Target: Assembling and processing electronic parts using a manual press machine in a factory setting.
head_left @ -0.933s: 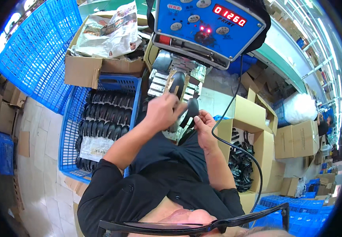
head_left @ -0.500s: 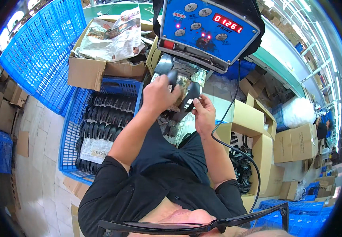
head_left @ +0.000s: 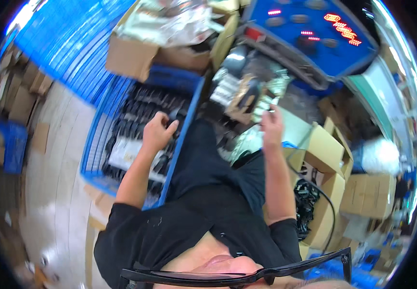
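Observation:
Over the blue plastic crate (head_left: 85, 166) on my left, my left hand (head_left: 158, 132) has its thumb and fingers apart. Beside the fingertips shows a glossy dark piece, blurred. Rows of curved black plastic parts (head_left: 136, 108) fill the crate, with a white plastic bag (head_left: 125, 153) lying on them. My right hand (head_left: 272, 127) is at the right edge of the metal machine bed (head_left: 224, 89), fingers bunched together; what they pinch, if anything, cannot be made out. One dark part (head_left: 251, 94) sits in the middle of the machine bed.
Above the machine bed hangs a blue control box (head_left: 285, 36) with red lights. An open carton (head_left: 331, 192) of black parts stands on my right, a black cable (head_left: 331, 207) crossing it. Another carton (head_left: 131, 55) with plastic bags is at the upper left, beside tall blue crates (head_left: 69, 43).
My left hand has moved left and down from the machine to above the crate. My right hand has shifted right, and the black part near it now appears in the machine bed. The view has tilted.

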Tool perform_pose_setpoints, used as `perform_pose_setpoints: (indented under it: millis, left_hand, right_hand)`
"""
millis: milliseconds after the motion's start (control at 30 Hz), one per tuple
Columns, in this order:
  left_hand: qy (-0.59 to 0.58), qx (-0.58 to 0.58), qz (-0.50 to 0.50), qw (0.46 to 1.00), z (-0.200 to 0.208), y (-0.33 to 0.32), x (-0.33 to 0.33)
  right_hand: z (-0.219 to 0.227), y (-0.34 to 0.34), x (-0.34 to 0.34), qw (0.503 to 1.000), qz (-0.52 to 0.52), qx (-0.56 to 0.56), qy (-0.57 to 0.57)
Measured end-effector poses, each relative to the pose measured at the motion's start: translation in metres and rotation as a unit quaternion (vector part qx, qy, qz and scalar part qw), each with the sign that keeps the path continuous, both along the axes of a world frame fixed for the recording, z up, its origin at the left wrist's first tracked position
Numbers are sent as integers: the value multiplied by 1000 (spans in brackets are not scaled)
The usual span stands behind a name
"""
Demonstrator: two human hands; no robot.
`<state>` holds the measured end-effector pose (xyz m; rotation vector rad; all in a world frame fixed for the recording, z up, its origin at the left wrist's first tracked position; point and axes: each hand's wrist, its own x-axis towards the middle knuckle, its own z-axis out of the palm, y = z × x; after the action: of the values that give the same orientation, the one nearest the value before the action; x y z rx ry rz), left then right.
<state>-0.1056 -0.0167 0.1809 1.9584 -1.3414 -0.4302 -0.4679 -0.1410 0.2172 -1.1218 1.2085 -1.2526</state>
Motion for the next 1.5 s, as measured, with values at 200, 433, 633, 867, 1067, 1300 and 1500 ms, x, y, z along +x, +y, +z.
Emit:
perform_pose_setpoints:
  millis: [200, 433, 633, 867, 1067, 1300, 1500]
  left_hand:
    - [-60, 135, 65, 987, -80, 70, 65]
    - [-105, 272, 38, 956, -111, 123, 61]
    - [-142, 281, 8, 949, -153, 123, 50]
    - [-171, 253, 19, 952, -146, 113, 50]
    - [-148, 210, 18, 966, -160, 94, 45]
    - [-119, 192, -13, 974, -144, 95, 35]
    - [-79, 187, -48, 978, -144, 74, 18]
  right_hand:
    - [-76, 58, -181, 975, -125, -9, 184]
    - [-137, 151, -340, 858, -223, 148, 439]
    - [-180, 197, -369, 853, -102, 300, 414]
    - [-190, 210, -346, 887, -138, 353, 264]
    - [-187, 230, -363, 816, -87, 336, 463]
    - [-200, 196, -334, 744, -37, 354, 566]
    - [-147, 233, -348, 741, -233, 347, 526]
